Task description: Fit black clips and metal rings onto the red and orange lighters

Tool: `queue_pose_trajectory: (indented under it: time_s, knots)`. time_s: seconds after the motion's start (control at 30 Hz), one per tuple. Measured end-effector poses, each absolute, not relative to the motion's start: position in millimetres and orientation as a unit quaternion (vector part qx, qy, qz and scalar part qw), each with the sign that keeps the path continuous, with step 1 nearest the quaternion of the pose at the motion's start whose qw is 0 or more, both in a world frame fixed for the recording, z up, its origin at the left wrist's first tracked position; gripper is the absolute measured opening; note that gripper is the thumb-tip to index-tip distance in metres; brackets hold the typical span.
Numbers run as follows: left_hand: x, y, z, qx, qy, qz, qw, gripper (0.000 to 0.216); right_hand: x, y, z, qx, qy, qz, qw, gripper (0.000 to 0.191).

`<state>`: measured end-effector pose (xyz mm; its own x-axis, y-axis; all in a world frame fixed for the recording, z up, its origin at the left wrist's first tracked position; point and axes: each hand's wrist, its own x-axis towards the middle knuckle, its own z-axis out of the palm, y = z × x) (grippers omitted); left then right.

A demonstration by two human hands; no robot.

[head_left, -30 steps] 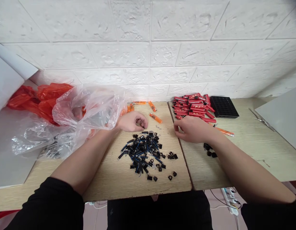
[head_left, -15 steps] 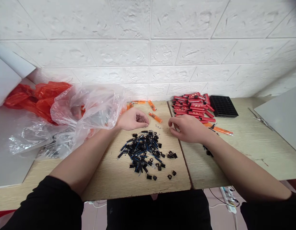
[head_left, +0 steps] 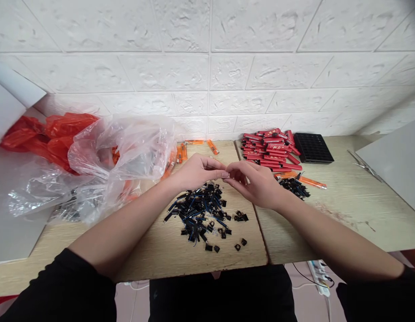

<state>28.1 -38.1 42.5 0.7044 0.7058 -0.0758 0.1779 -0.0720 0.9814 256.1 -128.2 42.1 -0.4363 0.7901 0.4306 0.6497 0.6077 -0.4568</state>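
Pale marks on red lighter-like bodies (head_left: 272, 151) at counter's (head_left: 153, 257) back; too small for us to read. Black parts (head_left: 198, 205) heaped nearer us, slim or blocky, blue wires among them. Our left hand (head_left: 201, 172) and right hand (head_left: 256, 183) meet, fingers narrowed; anything gripped, we can't tell.

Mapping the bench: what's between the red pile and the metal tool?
In the head view, a black tray, right beside the red pile; tabletop separates it from the metal tool.
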Motion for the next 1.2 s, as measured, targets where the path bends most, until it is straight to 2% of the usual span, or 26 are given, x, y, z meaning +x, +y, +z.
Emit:
queue_pose_trajectory:
  time_s: [0.23, 0.33, 0.5, 0.63, 0.73, 0.87, 0.97, 1.07, 1.2]
  knots:
    - [27.2, -39.4, 47.4, 0.717, 0.316, 0.22, 0.581, 0.026, 256.1, -129.4, 48.1, -0.405, -0.834, 0.142, 0.347, 0.015]
    - [25.9, -39.2, 50.2, 0.728, 0.32, 0.219, 0.565, 0.027, 260.7, -127.5, 57.0, -0.426, -0.834, 0.146, 0.321, 0.013]
    - [16.8, -24.9, 43.0, 0.77, 0.352, 0.213, 0.487, 0.021, 286.4, -116.5, 76.3, -0.505, -0.836, 0.178, 0.119, 0.006]
    - [5.4, -9.6, 33.2, 0.803, 0.358, 0.194, 0.435, 0.017, 312.6, -109.2, 83.8, -0.557, -0.804, 0.201, -0.05, 0.009]
    - [1.2, -5.8, 29.9, 0.826, 0.358, 0.188, 0.393, 0.012, 322.8, -108.5, 85.6, -0.593, -0.776, 0.18, -0.113, 0.012]
    - [2.3, -8.7, 32.2, 0.831, 0.344, 0.185, 0.396, 0.01, 312.9, -115.2, 89.1, -0.58, -0.797, 0.157, -0.057, 0.013]
    - [3.4, -10.1, 33.4, 0.837, 0.345, 0.176, 0.386, 0.014, 294.1, -124.4, 91.7, -0.489, -0.828, 0.273, -0.015, 0.009]
    - [2.8, -7.6, 27.2, 0.835, 0.361, 0.193, 0.368, 0.021, 277.3, -132.5, 90.5, -0.393, -0.837, 0.381, -0.022, 0.021]
    - [1.2, -2.3, 10.4, 0.819, 0.382, 0.231, 0.361, 0.031, 265.2, -137.1, 83.6, -0.352, -0.85, 0.392, -0.012, 0.025]
